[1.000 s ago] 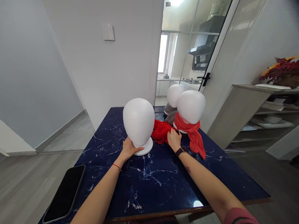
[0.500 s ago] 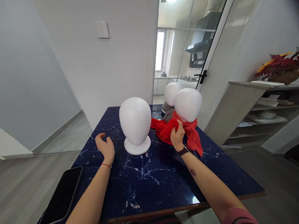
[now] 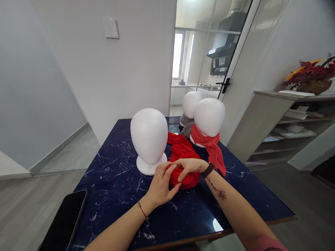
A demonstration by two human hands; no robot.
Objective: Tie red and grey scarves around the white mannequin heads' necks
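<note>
A bright red scarf (image 3: 183,149) lies bunched on the table, trailing back behind the nearest white mannequin head (image 3: 149,135). My right hand (image 3: 191,166) is curled over the scarf's near end and grips it. Beside it, my left hand (image 3: 160,185) reaches across in front of the mannequin head's base. Its thumb and fingers are apart around the scarf's near left edge, and its fingertips meet those of my right hand. Part of both hands' fingers is hidden in the overlap.
A second mannequin head (image 3: 210,116) wears a coral-red scarf (image 3: 211,142). Behind it, a third head (image 3: 191,104) has a grey scarf (image 3: 186,122). A phone (image 3: 61,226) lies at the left edge of the dark blue marbled table (image 3: 110,161). Shelves (image 3: 292,129) stand at the right.
My right hand has drawn the bright red scarf toward me and left, away from the coral-scarfed head. My left hand has moved right from the table's left side to the scarf.
</note>
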